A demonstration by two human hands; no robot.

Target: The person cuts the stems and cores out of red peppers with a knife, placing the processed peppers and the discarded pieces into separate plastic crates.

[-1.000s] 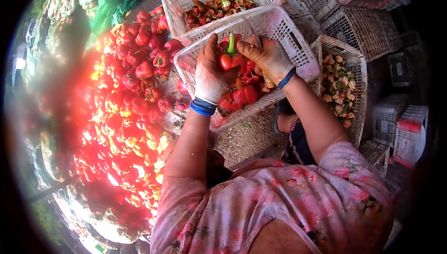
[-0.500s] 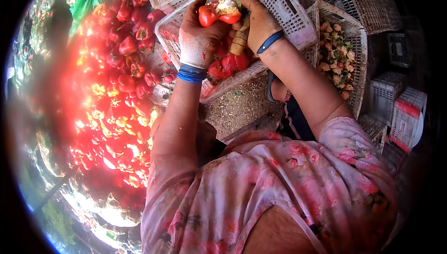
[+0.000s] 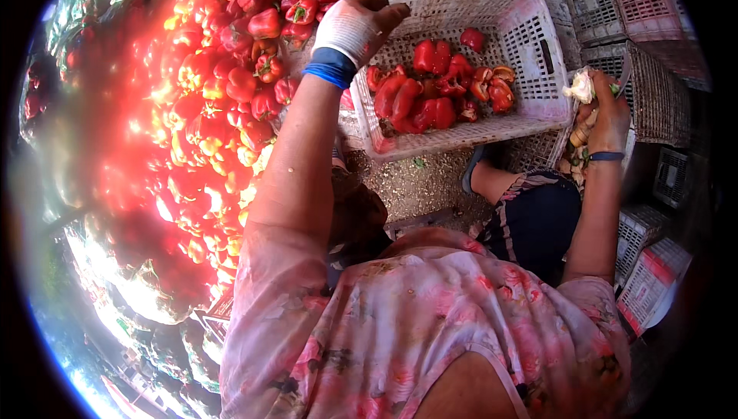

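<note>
Hands: since half a second ago they have parted; the right hand (image 3: 610, 121) has swung out past the crate's right end and the left hand (image 3: 360, 28) has shifted toward the pepper heap.
Left fingers: slightly spread, nothing visible in them, above the left rim of the white plastic crate (image 3: 516, 25).
Right fingers: gripping a pale seed core (image 3: 582, 87), with a wood-handled knife (image 3: 582, 128) in the same hand.
Cored peppers: red bell pepper shells (image 3: 436, 113) lie in the white crate, one opened piece (image 3: 501, 96) near its right end; these look done.
Seed core: out of its pepper, not yet let go, just above the core-scrap crate (image 3: 540, 150), mostly hidden behind hand and arm.
Pepper heap: many red bell peppers (image 3: 240, 84) at left look whole, so most of the coring seems left.
Edges: the crate's right wall and a dark slatted crate (image 3: 663, 100) flank the right hand closely; a raised knee (image 3: 538, 215) sits below.
Open room: the white crate's back and right floor, and the air between the hands.
</note>
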